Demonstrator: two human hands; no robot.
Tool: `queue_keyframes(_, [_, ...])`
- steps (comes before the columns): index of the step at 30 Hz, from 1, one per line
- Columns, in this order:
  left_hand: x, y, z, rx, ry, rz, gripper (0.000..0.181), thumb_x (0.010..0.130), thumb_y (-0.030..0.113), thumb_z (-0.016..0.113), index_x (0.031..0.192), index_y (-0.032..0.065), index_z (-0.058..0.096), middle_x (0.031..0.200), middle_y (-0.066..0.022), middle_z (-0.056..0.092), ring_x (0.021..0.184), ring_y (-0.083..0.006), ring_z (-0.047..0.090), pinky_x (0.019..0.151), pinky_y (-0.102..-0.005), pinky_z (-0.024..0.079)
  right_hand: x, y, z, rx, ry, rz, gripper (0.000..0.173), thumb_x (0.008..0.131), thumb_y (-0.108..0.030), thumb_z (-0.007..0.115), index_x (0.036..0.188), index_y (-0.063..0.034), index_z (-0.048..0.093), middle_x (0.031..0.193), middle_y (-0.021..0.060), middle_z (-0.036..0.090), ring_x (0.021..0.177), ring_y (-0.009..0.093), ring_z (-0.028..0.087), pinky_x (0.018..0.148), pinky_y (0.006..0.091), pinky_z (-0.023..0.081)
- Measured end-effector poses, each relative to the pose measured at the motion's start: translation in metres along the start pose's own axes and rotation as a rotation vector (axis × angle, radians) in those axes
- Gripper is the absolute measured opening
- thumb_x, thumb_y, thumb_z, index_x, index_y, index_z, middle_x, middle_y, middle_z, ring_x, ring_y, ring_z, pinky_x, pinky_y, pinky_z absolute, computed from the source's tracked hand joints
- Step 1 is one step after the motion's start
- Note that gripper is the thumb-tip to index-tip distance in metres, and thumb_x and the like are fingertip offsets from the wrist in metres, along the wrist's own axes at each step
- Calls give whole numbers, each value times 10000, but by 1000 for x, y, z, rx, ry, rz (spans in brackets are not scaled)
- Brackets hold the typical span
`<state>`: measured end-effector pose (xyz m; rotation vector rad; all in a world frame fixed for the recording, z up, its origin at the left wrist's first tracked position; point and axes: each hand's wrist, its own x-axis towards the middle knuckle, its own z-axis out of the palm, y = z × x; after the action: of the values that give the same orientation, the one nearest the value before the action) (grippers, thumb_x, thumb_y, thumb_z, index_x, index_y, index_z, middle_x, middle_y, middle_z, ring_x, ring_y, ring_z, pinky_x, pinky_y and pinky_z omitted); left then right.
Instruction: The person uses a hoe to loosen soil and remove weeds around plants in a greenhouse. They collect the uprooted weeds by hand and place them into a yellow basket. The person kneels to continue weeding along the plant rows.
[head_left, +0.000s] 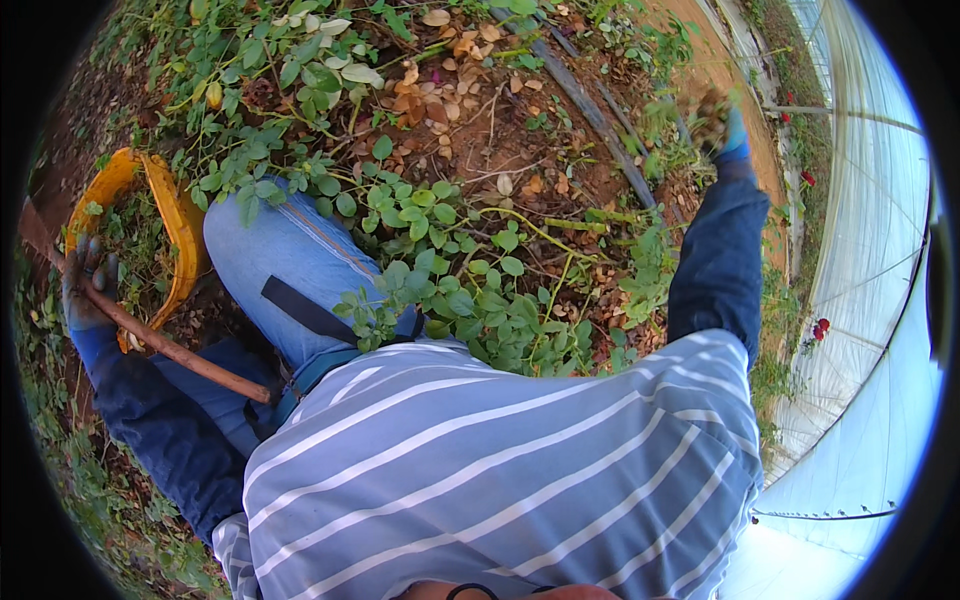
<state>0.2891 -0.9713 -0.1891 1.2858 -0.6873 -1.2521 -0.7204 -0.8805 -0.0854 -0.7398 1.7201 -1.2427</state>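
Note:
At the left, my left hand (88, 281) in a dirty glove holds a wooden-handled tool (176, 358). Its handle slants across the palm, and its wider, dark far end reaches the picture's rim. Just beyond that hand is a yellow plastic container (174, 232) with an open rim and green weeds inside. My right hand (731, 139), in a blue glove, is stretched out to the upper right and blurred. It grips a clump of weeds (709, 120) that looks brown and soil-covered at the fingers, though the blur hides how the fingers close.
Leafy rose-like plants (457, 292) grow close against my body and knee (292, 255). A dark irrigation pipe (585, 101) crosses the soil, with dry leaves (442, 97) beside it. A bare earth path (769, 195) and plastic greenhouse sheeting (862, 247) lie to the right.

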Motion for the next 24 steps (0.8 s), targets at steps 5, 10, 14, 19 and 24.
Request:
queue_keyframes(5, [-4, -6, -11, -32, -91, 102, 413, 985, 264, 434, 1330, 37, 437, 1320, -155, 510, 625, -160, 554, 937, -420, 509, -7, -25, 52, -874, -40, 671, 449, 938, -449, 458, 1006, -41, 633, 755, 86, 656, 570, 237, 641, 612, 421, 557])
queue_keyframes(10, [0, -1, -32, -71, -225, -25, 405, 985, 267, 436, 1325, 47, 445, 1319, -159, 510, 614, -160, 586, 936, -424, 518, -24, 37, 123, -1002, -113, 713, 495, 867, -504, 566, 1098, -72, 641, 1081, 115, 634, 808, 275, 642, 701, 408, 538])
queue_keyframes(14, [7, -8, -31, -101, -238, -17, 407, 987, 263, 430, 1332, 47, 437, 1322, -157, 506, 637, -165, 608, 921, -424, 527, 40, 120, 64, -1401, 26, 422, 353, 843, -394, 652, 920, -50, 677, 801, 95, 641, 615, 242, 589, 544, 396, 499])
queue_keyframes(19, [-12, 2, -23, -102, -220, 7, 398, 988, 262, 428, 1320, 46, 452, 1317, -150, 512, 659, -172, 622, 908, -422, 536, 43, 53, 101, -523, 24, 415, 343, 872, -360, 611, 883, -24, 678, 770, 98, 624, 620, 214, 571, 569, 398, 501])
queue_keyframes(24, [-22, 5, 19, -113, 16, 12, 407, 979, 252, 454, 1328, 43, 443, 1287, -150, 536, 646, -169, 610, 892, -411, 539, 47, 53, 164, -1174, 52, 430, 492, 840, -486, 641, 999, -22, 670, 892, 130, 662, 777, 271, 625, 708, 424, 481])
